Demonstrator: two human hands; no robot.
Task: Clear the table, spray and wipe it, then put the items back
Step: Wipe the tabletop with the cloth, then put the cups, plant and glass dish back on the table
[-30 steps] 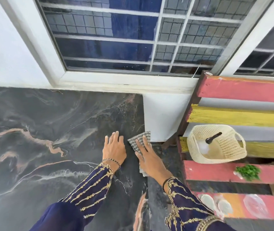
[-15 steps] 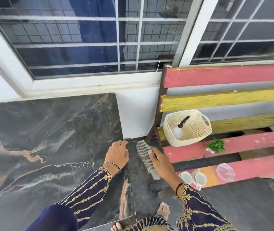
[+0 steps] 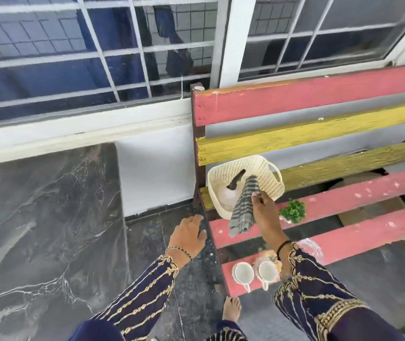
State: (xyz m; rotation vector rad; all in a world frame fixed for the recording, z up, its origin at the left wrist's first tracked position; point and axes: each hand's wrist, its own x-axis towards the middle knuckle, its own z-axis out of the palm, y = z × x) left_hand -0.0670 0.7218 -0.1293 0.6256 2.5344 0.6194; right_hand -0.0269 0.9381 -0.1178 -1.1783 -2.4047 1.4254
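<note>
Right hand, at 1 o'clock from where I watch, grasps the grey striped cloth, which drapes over the near rim of the cream woven plastic basket. Left hand, at centre, is released with relaxed fingers. The dark veined marble table lies at 9 o'clock.

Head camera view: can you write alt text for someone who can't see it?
A person's right hand holds a striped cloth over a cream basket on a pink-and-yellow bench. The left hand rests open at the marble table; two white cups and a green plant sit on the bench.
</note>
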